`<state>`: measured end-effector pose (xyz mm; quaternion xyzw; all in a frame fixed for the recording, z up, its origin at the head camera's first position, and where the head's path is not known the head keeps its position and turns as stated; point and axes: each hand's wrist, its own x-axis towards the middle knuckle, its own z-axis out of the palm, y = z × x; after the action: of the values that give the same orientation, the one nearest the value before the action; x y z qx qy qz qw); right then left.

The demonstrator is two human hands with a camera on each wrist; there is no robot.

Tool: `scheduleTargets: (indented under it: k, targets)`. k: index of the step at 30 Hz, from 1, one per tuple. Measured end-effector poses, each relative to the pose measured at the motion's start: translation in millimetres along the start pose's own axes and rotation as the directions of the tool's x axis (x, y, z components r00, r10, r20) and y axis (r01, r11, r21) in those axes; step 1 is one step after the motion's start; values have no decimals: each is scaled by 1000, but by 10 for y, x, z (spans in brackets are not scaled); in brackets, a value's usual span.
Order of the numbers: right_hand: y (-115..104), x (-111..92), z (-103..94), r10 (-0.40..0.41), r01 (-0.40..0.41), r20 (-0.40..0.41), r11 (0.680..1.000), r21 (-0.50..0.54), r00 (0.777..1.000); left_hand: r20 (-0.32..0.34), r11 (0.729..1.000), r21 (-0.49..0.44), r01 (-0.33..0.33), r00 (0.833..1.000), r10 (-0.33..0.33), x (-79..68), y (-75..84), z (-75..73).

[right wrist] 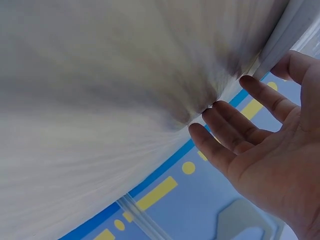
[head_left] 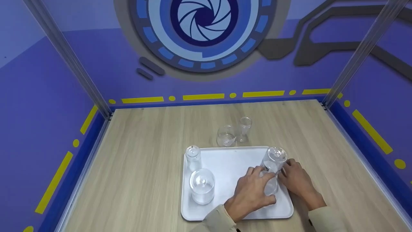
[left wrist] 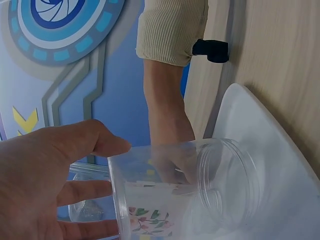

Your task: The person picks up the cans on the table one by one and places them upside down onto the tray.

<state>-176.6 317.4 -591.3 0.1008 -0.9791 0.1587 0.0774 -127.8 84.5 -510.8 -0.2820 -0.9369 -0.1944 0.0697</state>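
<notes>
I'm watching the near glass [left wrist: 187,197], and it stands on the right side of the white tray [head_left: 228,158], its long axis upright; it sits between the 2 hands, and the left hand [head_left: 252,190] is plainly the nearer, thumb and fingers spread wide about its upper end; I see the thumb tip at the edge there but no firm pinch, so I call that grip loose and unclosed; everything now turns, I judge, on that upper edge lying straight off the left fingertips, toward the right; the right hand [head_left: 296,178] is just outside the tray's right edge, fingers extended, holding nothing I can see; just beyond the near glass rises a tall glass [head_left: 277,155], close enough, I reckon, to be knocked; over on the left of the tray I have a wide glass [head_left: 202,192] and a small glass [head_left: 193,160]; as for labels, I spot a floral print [left wrist: 150,220] through the near glass, though I can't tell which glass bears it; brands or writing, I can read 0.
</notes>
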Motion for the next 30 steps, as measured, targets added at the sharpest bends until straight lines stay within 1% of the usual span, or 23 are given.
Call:
scheduleTargets:
  k: [5, 10, 16, 22, 27, 30]
  targets:
    - [7, 10, -17, 9, -9, 1, 1000, 2, 1000, -7, 999, 35, -31, 999, 31, 24, 52, 26]
    - [20, 16, -7, 19, -18, 25, 1000, -19, 1000, -3, 994, 84, -68, 998, 69, 38, 97, 56]
    - [15, 12, -5, 29, -29, 31, 999, -15, 999, 7, 991, 106, -81, 997, 81, 43, 138, 65]
    - [13, 3, -5, 30, -30, 23, 1000, -6, 999, 35, 989, 117, -94, 995, 91, 55, 172, 72]
    - [11, 1, -9, 23, -23, 13, 1000, -9, 1000, 27, 984, 137, -109, 994, 107, 67, 200, 96]
    - [8, 2, -14, 18, -17, 8, 1000, -18, 1000, 34, 982, 148, -116, 993, 112, 75, 213, 112]
